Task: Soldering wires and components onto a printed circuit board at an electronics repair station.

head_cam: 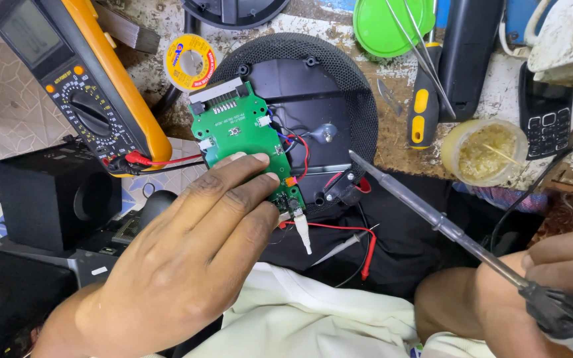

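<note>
1 circuit board (235, 126), 1 soldering iron (432, 219)

A small green circuit board (237, 129) lies flat on a round black speaker shell. A long soldering iron (432, 219) slants, its tip near the board.

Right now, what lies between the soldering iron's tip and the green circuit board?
In the head view, between the soldering iron tip and the green circuit board lie the black speaker housing and red wires.

Both hands, left hand (187, 265) and right hand (552, 278), are bare, without gloves or sleeves
</note>
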